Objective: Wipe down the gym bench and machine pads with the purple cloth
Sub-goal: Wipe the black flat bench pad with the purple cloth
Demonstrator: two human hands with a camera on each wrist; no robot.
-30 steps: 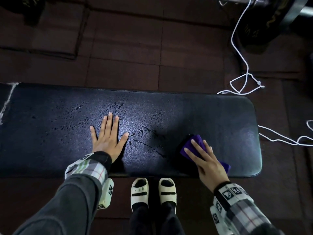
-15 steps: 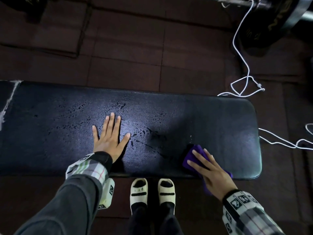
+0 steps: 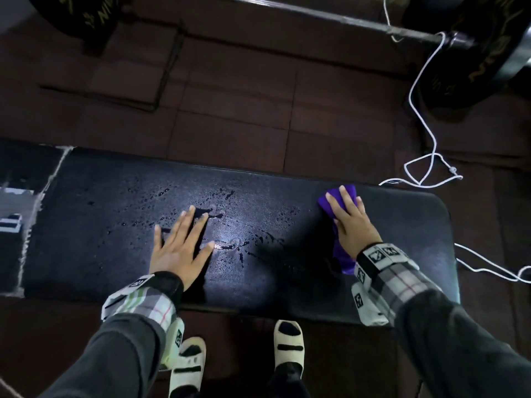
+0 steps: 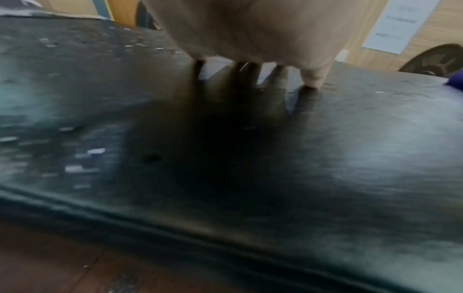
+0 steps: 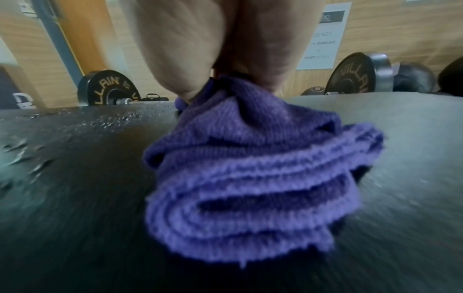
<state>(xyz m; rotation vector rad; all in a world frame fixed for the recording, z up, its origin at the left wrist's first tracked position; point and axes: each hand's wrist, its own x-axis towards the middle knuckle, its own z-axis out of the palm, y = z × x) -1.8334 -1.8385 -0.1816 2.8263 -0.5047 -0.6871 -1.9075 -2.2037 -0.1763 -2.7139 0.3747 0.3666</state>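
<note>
A long black padded bench (image 3: 100, 225) runs across the head view, its middle speckled with wet droplets (image 3: 224, 196). My right hand (image 3: 349, 218) lies flat with straight fingers on the purple cloth (image 3: 324, 203), pressing it onto the bench near the far edge on the right. The cloth (image 5: 250, 168) is bunched in folds under the palm in the right wrist view. Flat on the wet middle of the bench (image 4: 350, 158) lies my left hand (image 3: 181, 242), fingers spread, holding nothing.
A white cord (image 3: 419, 116) loops over the dark floor beyond the bench's right end and trails along its right side. Black weight plates (image 3: 474, 61) on a bar (image 3: 316, 15) stand at the back. My feet in white sandals (image 3: 287, 343) are against the near edge.
My right hand has slid the purple cloth from the bench's near edge out to its far edge. The left hand stays flat in the same place. The head view has shifted.
</note>
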